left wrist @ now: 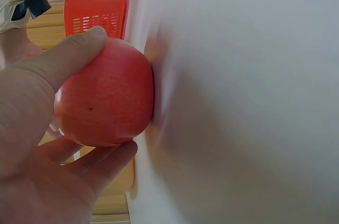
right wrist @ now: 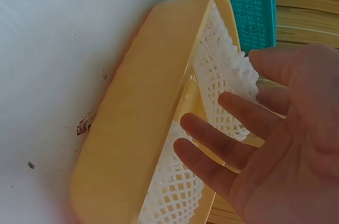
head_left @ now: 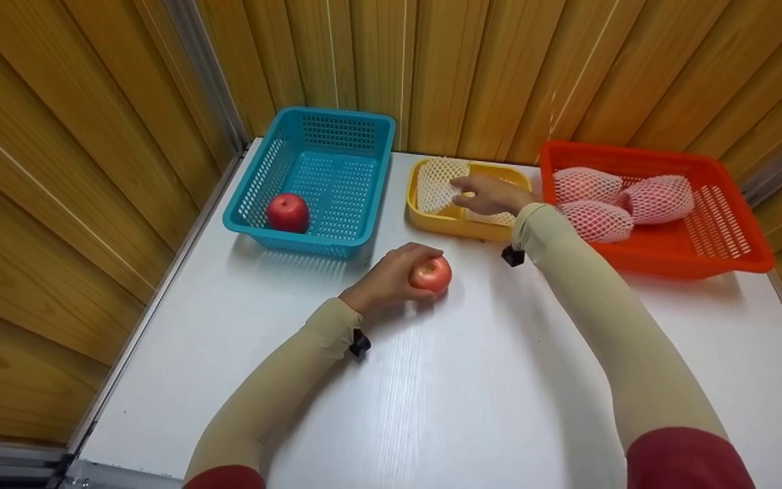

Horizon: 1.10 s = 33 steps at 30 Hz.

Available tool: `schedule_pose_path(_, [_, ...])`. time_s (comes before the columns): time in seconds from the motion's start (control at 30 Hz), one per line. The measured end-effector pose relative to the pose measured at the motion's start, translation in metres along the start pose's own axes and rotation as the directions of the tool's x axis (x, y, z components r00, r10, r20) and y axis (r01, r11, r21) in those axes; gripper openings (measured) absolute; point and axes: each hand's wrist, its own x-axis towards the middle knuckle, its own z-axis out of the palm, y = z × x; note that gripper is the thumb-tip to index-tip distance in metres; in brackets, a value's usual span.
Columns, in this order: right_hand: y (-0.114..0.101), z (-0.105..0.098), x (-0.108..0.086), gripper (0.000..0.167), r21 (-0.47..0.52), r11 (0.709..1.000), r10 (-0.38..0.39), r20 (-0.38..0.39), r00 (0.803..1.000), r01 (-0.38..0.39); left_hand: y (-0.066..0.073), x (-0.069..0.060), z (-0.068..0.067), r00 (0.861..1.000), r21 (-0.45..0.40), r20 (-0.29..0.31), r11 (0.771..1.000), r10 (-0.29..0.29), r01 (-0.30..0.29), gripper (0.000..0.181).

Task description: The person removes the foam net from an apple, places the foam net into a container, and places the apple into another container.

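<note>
My left hand (head_left: pixel 394 277) grips a red apple (head_left: pixel 431 274) at the white tabletop, its thumb on one side and its fingers on the other in the left wrist view. My right hand (head_left: pixel 493 193) is over the yellow basket (head_left: pixel 459 225), fingers spread and tips apart. Its thumb and index finger are at the edge of a white foam net sleeve (right wrist: pixel 222 65); whether they touch it I cannot tell. A second white foam net (right wrist: pixel 175 187) lies in the other compartment of that basket, partly under the hand.
At the back left stands a blue basket (head_left: pixel 379 197) with one red apple (head_left: pixel 288 212) inside. On the right, a red-orange basket (head_left: pixel 676 261) holds three pink-netted fruits (head_left: pixel 659 199). Wood-panelled walls (head_left: pixel 472 75) border the table (head_left: pixel 391 407) behind and at the sides.
</note>
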Motion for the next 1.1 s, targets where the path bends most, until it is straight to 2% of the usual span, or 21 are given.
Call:
schedule_pose_path(0.23, [0.0, 0.005, 0.005, 0.063, -0.092, 0.994, 0.063, 0.047, 0.997, -0.058, 0.0, 0.0, 0.0, 1.0, -0.004, -0.004, 1.0, 0.0, 0.0, 0.069])
schedule_pose_path(0.4, [0.0, 0.008, 0.008, 0.064, -0.106, 0.99, 0.097, 0.064, 0.993, -0.09, 0.0, 0.0, 0.001, 1.0, 0.006, -0.011, 1.0, 0.02, -0.02, 0.07])
schedule_pose_path(0.63, [0.0, 0.008, 0.01, 0.061, -0.216, 0.974, 0.077, 0.032, 0.997, -0.068, 0.0, -0.001, 0.001, 0.999, -0.006, -0.02, 1.0, 0.031, -0.031, 0.071])
schedule_pose_path(0.8, [-0.001, 0.008, 0.011, 0.061, -0.222, 0.966, 0.139, -0.001, 0.99, -0.136, 0.0, -0.002, 0.0, 1.0, -0.001, -0.021, 1.0, 0.016, -0.016, 0.07])
schedule_pose_path(0.9, [-0.002, 0.008, 0.011, 0.063, -0.225, 0.963, 0.153, -0.004, 0.988, -0.15, 0.0, -0.002, 0.0, 1.0, -0.005, -0.016, 1.0, 0.004, -0.004, 0.071])
schedule_pose_path(0.97, [-0.003, 0.008, 0.01, 0.066, -0.222, 0.964, 0.15, 0.012, 0.989, -0.144, 0.0, -0.002, 0.0, 1.0, -0.01, -0.014, 1.0, 0.001, -0.001, 0.071])
schedule_pose_path(1.1, [-0.002, 0.008, 0.011, 0.074, -0.196, 0.973, 0.145, 0.102, 0.984, -0.123, 0.001, -0.002, 0.001, 1.0, -0.016, -0.011, 1.0, 0.006, -0.007, 0.07])
